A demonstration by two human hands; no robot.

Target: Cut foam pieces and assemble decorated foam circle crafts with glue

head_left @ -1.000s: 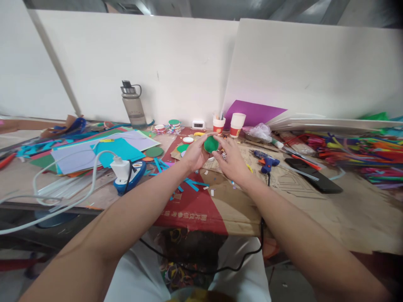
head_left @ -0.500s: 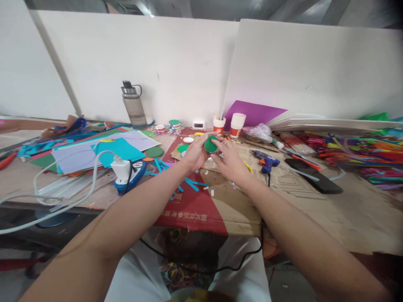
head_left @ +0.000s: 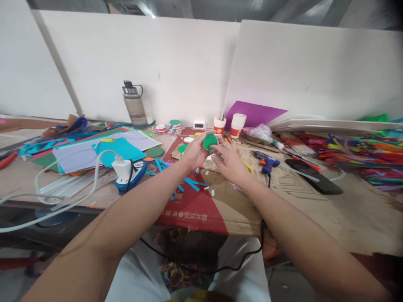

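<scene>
Both your hands are out over the middle of the desk point(head_left: 315, 218). Your left hand point(head_left: 193, 153) grips a green disc point(head_left: 210, 142), fingers closed round its left edge and the disc held tilted up just above the desk surface. Your right hand point(head_left: 229, 161) is just beside it, fingers loosely spread; one fingertip touches the disc's right edge, the rest hold nothing. Can't tell if that fingertip presses or only rests.

Under your hands: flattened cardboard with a red printed panel point(head_left: 195, 207), scattered with blue paper strips point(head_left: 192, 183) and small scraps. Just right of your right hand lies a blue glue gun point(head_left: 266, 160), its black cord running off the front edge. A black phone point(head_left: 315, 176) lies further right, and past it a pile of coloured sticks point(head_left: 355, 153).

Left of your left hand: a white plug on a blue-and-white power strip point(head_left: 129, 172), white cable point(head_left: 63, 191) looping off to the left, and coloured paper sheets point(head_left: 100, 149) stacked behind it. At the back by the wall: a grey water bottle point(head_left: 134, 107), two paper cups point(head_left: 228, 124), a purple sheet point(head_left: 256, 112) leaning up, and a small white clock point(head_left: 199, 124).
</scene>
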